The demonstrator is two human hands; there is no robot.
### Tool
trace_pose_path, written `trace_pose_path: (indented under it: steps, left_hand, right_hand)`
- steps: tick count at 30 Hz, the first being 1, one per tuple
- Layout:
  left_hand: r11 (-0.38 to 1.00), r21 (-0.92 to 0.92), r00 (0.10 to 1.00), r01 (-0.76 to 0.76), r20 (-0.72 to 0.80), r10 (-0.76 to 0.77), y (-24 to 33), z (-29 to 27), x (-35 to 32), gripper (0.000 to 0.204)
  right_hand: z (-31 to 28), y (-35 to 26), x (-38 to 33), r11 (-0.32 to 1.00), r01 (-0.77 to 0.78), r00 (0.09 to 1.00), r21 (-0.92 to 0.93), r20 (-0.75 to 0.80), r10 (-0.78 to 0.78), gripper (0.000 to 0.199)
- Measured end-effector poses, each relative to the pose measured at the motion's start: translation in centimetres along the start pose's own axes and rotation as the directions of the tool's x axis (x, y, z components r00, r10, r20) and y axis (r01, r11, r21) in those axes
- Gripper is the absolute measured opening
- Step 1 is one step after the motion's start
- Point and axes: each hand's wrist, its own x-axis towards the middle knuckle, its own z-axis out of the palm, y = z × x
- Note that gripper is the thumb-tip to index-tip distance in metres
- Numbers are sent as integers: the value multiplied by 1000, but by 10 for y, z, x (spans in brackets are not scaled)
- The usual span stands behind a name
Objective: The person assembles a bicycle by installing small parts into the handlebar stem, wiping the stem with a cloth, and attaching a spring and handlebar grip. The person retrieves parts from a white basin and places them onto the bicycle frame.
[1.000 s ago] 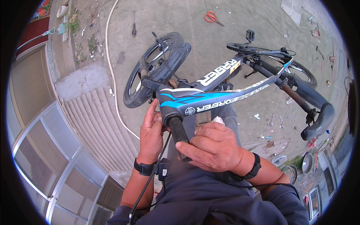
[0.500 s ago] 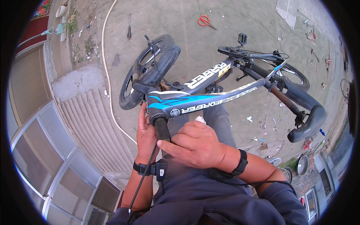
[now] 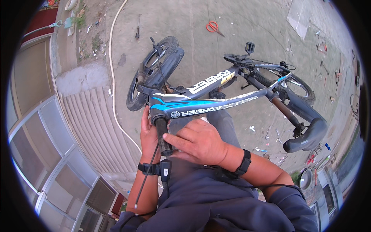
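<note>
A bicycle frame [image 3: 216,103], black with blue and white markings, lies across in front of my knees, its dark steerer tube [image 3: 163,135] pointing toward me. My left hand [image 3: 148,133] supports the head end from behind and the left, one finger stretched up beside the fork; its other fingers are mostly hidden by the tube. My right hand [image 3: 201,141] is curled at the tube's right side, index finger touching the tube. A bit of a white crumpled wad [image 3: 203,119] shows at its far edge. A loose black cable [image 3: 147,176] hangs along my left wrist.
The front wheel [image 3: 137,91] lies far left, the rear wheel [image 3: 303,87] far right with the black saddle [image 3: 305,139] nearer. Red-handled scissors [image 3: 211,26] and a screwdriver [image 3: 137,34] lie on the ground. A pale hose [image 3: 112,65] runs along the left near ridged steps [image 3: 87,123].
My right index finger has slid a little up the steerer tube, and the tube's open end now shows more. The white wad is less visible. The whole view has shifted slightly.
</note>
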Motion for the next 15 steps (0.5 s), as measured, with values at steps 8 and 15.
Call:
trace_pose_path:
  steps: [8, 15]
  left_hand:
    - [998, -63, 1000, -29, -14, 28, -6, 5, -1, 78]
    - [992, -120, 999, -42, -30, 39, -10, 7, -4, 74]
  right_hand:
    - [-7, 9, -5, 999, -40, 995, -27, 88, 42, 59]
    - [-24, 18, -11, 978, -162, 986, 131, 49, 157, 53]
